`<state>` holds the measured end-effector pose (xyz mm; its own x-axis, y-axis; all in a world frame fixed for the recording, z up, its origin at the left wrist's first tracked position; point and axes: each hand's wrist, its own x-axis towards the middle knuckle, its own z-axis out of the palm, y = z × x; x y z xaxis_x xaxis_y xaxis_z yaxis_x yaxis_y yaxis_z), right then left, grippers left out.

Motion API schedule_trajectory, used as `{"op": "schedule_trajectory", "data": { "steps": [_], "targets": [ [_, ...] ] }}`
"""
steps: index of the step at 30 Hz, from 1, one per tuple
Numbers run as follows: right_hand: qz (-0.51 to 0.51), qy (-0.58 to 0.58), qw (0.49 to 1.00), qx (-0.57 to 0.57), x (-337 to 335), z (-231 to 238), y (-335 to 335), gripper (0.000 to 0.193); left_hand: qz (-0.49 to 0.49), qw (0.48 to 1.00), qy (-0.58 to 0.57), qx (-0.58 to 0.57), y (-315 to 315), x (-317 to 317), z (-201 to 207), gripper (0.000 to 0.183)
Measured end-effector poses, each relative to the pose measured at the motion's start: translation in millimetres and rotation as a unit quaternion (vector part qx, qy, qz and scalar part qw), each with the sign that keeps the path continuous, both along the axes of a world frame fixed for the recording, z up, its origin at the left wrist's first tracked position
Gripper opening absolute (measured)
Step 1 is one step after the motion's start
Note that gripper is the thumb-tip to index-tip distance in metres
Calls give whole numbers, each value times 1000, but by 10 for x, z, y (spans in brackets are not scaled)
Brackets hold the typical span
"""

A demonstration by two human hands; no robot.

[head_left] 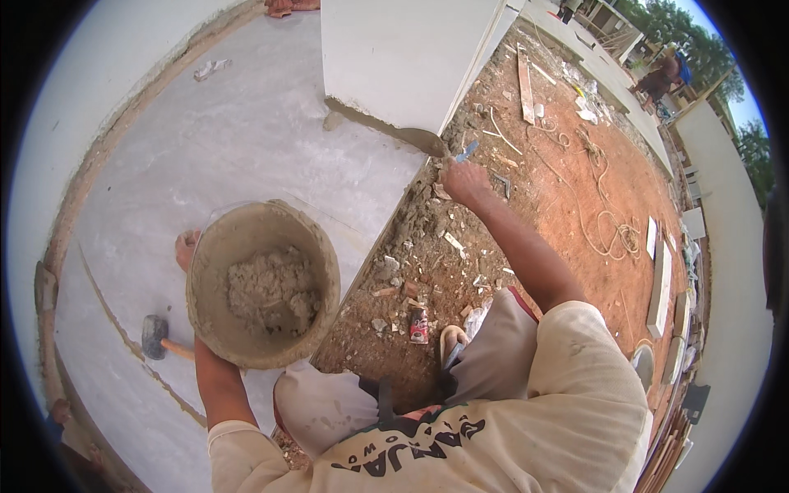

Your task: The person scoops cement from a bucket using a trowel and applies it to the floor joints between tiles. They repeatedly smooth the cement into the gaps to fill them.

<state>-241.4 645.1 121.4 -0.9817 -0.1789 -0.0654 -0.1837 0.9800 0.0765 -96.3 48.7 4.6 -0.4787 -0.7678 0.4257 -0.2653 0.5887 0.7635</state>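
My right hand (465, 181) is closed round the handle of a trowel (426, 141), and a blue end of it sticks out past the fist. The trowel's blade lies against the lower corner of a white wall (394, 62), at the rough gap along its base. On my left, a round mortar-coated bucket (329, 271) holds a lump of wet grey mortar (271, 287). Curled fingers of my left hand (186, 249) show at the bucket's far left side. The bucket hides the rest of that hand and the wrist.
A rubber mallet (156, 338) lies on the grey slab (222, 140), left of the bucket. Right of the slab edge is rubble-strewn soil with a crushed red can (419, 325), a coiled rope (620, 238) and a plank (525, 85). Another person (662, 76) is far off, upper right.
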Motion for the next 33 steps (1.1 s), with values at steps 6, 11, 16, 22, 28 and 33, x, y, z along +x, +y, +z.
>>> {"op": "schedule_trajectory", "data": {
  "steps": [6,11,16,22,28,33],
  "targets": [
    [-18,2,999,-39,273,344,-5,49,-40,991,-110,67,-3,170,217,42],
    [4,14,999,-34,177,206,50,51,-129,970,-59,197,477,222,576,45],
    [-37,30,994,-95,248,163,-24,43,-239,864,31,442,1203,496,1306,47],
    [-59,30,963,-260,718,-141,94,50,-268,752,61,599,1833,814,2073,50],
    [-85,-33,939,-332,1244,-526,253,54,-230,735,57,636,2060,991,2351,54],
    [-128,-51,903,-406,1325,-777,396,57,-265,785,-26,559,1619,975,2004,62]
  ]
}}
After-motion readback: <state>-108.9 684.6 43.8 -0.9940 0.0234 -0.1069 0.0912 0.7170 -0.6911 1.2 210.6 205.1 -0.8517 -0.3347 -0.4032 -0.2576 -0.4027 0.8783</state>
